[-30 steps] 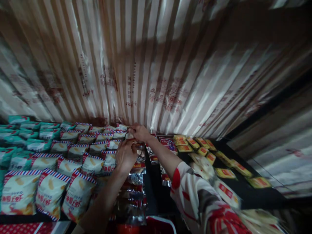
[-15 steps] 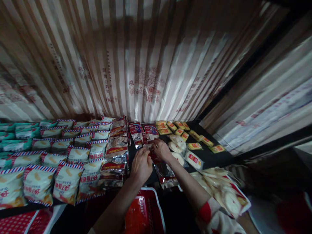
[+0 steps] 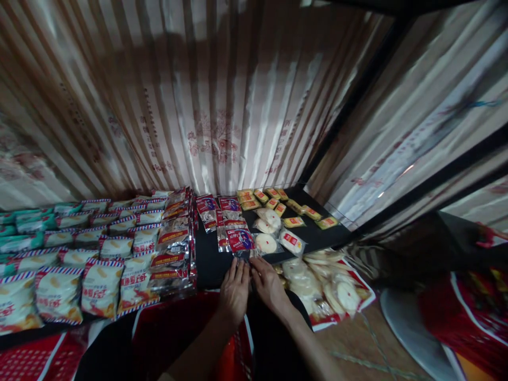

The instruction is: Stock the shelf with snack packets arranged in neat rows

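Observation:
My left hand [image 3: 235,293] lies at the front edge of the black shelf, its fingers stretched out side by side over the near end of a purple, red and silver snack packet [image 3: 239,239]. Close beside it, my right hand [image 3: 270,286] is closed, bent fingers at that packet's near right corner. The packet's near end is partly hidden by my fingers. Behind it lie similar packets [image 3: 229,205], with another [image 3: 207,205] to the left. Round white items in clear wrap [image 3: 265,243] lie right of the packet.
Rows of striped snack bags [image 3: 102,288] and stacked silver-red packets [image 3: 170,243] fill the left. Small yellow packs [image 3: 293,222] lie at the back right. A tray with wrapped pale food [image 3: 345,296] stands lower right. A red basket [image 3: 178,323] sits below; pleated curtain hangs behind.
Both hands have drawn back toward the shelf's front edge, uncovering a snack packet in the middle row. My left fingers have straightened. The view has shifted to the right.

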The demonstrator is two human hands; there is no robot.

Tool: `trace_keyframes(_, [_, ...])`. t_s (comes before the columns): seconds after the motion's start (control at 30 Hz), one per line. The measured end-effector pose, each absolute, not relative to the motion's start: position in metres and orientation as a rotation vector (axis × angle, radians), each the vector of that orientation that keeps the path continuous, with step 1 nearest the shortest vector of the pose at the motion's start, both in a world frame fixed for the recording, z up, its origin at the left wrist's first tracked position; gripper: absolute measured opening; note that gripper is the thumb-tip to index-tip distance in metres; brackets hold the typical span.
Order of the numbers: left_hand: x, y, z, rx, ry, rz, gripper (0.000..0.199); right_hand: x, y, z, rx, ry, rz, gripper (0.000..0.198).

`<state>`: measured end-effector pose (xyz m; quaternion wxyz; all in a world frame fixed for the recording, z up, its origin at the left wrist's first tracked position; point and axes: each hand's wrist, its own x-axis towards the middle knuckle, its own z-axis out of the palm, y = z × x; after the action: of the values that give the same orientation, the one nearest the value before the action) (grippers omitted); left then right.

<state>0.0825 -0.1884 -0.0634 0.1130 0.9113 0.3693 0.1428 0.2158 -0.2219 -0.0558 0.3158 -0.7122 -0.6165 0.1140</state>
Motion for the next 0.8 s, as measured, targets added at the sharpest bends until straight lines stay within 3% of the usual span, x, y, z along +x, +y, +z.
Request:
trace_keyframes(0.4, [0.060,-0.200,-0.066,2.584,1.142,0.680,0.041,0.212,-0.239,-0.053,-1.883,-1.072,0.466,0.035])
trace_keyframes(0.57, [0.046,-0.212,-0.065,2.503,1.063,0.919,0.040,0.207,-0.242,-0.050,-1.679,-0.606,0.864,0.045])
trace_keyframes(0.8, [0.034,-0.232,-0.041,2.496,0.930,1.178,0.035,0.195,-0.249,-0.029,-1.322,-0.259,1.259,0.039])
